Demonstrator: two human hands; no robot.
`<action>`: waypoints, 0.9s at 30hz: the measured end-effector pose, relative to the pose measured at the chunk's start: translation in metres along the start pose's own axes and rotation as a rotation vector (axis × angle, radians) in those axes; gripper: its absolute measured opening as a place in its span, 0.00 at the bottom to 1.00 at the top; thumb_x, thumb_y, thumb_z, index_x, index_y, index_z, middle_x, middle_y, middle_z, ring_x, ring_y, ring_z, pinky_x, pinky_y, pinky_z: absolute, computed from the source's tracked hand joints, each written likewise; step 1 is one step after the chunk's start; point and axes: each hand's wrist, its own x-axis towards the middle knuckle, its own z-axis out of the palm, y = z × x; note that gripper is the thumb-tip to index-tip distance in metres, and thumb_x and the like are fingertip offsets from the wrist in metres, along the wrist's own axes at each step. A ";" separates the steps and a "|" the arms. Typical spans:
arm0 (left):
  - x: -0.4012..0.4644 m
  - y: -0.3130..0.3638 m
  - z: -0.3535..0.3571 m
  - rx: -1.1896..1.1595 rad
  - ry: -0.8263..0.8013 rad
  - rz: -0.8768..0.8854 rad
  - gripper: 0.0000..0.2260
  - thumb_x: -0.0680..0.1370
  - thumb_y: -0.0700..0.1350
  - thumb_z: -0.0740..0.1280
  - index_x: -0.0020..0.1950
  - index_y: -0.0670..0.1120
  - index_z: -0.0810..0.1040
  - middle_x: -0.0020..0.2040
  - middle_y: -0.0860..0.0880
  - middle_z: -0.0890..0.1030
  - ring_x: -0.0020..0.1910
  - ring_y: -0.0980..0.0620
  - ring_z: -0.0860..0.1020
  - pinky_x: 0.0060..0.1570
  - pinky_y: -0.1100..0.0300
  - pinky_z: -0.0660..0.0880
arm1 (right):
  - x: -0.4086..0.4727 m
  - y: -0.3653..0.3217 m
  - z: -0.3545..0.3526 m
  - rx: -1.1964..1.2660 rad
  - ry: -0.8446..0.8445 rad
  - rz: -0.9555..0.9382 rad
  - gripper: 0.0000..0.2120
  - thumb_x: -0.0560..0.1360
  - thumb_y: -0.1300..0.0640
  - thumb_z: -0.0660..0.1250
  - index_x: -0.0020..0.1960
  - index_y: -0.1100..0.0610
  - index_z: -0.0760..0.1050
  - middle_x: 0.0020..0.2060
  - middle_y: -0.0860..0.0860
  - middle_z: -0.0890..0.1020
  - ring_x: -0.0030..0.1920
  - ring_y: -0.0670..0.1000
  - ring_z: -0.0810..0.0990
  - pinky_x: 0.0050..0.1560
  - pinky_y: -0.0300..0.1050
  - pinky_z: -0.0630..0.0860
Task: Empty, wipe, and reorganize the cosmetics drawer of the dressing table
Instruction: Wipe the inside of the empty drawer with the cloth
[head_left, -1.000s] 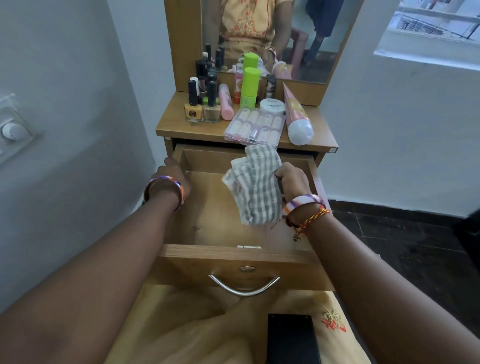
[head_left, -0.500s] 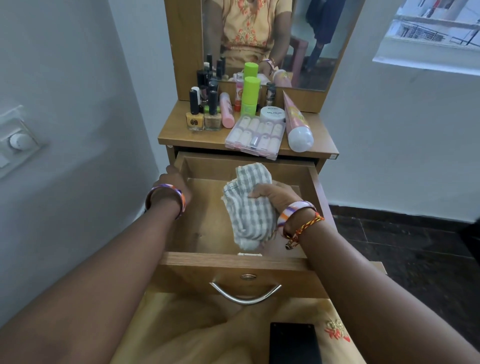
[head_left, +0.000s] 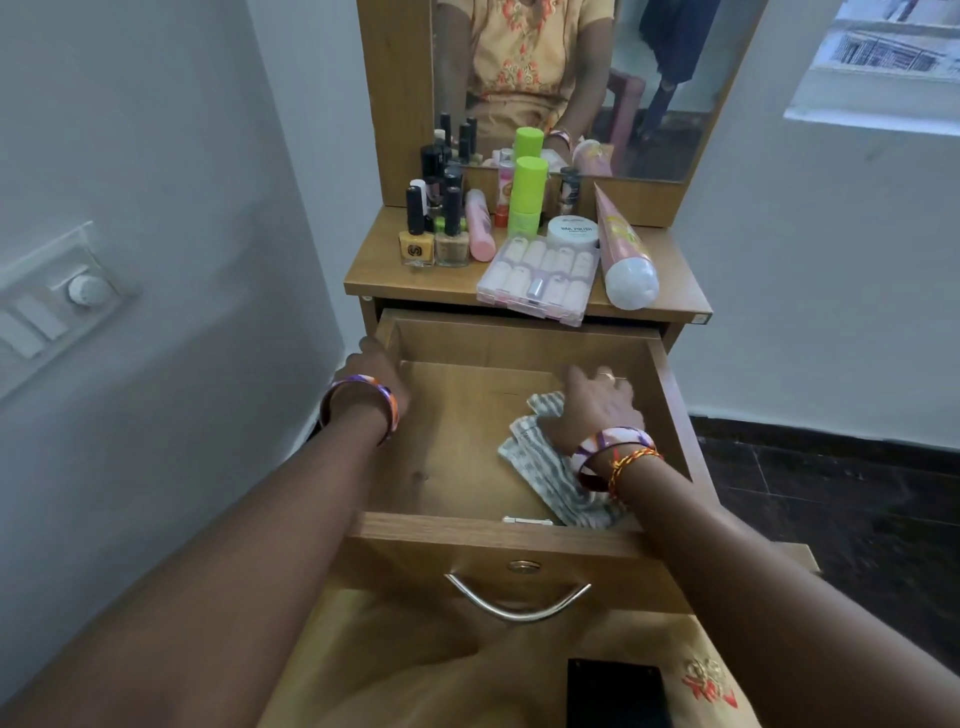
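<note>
The wooden drawer (head_left: 467, 535) of the dressing table stands pulled out, with nothing on its floor but a cloth. My right hand (head_left: 597, 410) presses the grey checked cloth (head_left: 550, 478) flat against the drawer floor on the right side. My left hand (head_left: 376, 374) grips the drawer's left wall near the back corner. The cosmetics stand on the table top (head_left: 384, 270): nail polish bottles (head_left: 434, 244), a green bottle (head_left: 527, 197), a pink tube (head_left: 621, 254), a white jar (head_left: 574, 231) and a clear nail kit box (head_left: 540, 280).
A mirror (head_left: 571, 78) rises behind the table top. A white wall with a switch panel (head_left: 57, 301) is close on the left. A dark floor (head_left: 831, 493) lies to the right. A black phone (head_left: 615, 693) rests on my lap below the drawer handle (head_left: 517, 605).
My right hand has lowered the cloth from mid-air down onto the drawer floor at the right. My left hand has stayed on the drawer's left wall.
</note>
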 end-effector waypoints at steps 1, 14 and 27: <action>-0.001 0.000 0.000 0.004 -0.003 0.001 0.21 0.78 0.38 0.58 0.70 0.37 0.60 0.66 0.36 0.71 0.64 0.36 0.72 0.60 0.46 0.71 | 0.000 -0.003 0.003 -0.035 -0.101 -0.078 0.26 0.74 0.44 0.64 0.68 0.51 0.66 0.69 0.58 0.65 0.68 0.60 0.66 0.65 0.56 0.70; 0.001 -0.002 0.000 -0.018 0.006 0.002 0.14 0.78 0.36 0.57 0.63 0.36 0.65 0.59 0.36 0.76 0.57 0.37 0.76 0.56 0.48 0.74 | 0.049 0.022 0.004 -0.204 -0.166 0.147 0.30 0.73 0.46 0.65 0.71 0.57 0.63 0.66 0.56 0.73 0.67 0.59 0.71 0.65 0.51 0.71; 0.003 -0.001 0.000 -0.116 0.083 -0.030 0.15 0.79 0.42 0.58 0.63 0.36 0.67 0.59 0.34 0.76 0.58 0.34 0.75 0.53 0.47 0.73 | 0.039 -0.106 0.040 0.024 -0.275 -0.403 0.24 0.79 0.55 0.60 0.73 0.56 0.60 0.74 0.56 0.60 0.73 0.57 0.61 0.71 0.46 0.60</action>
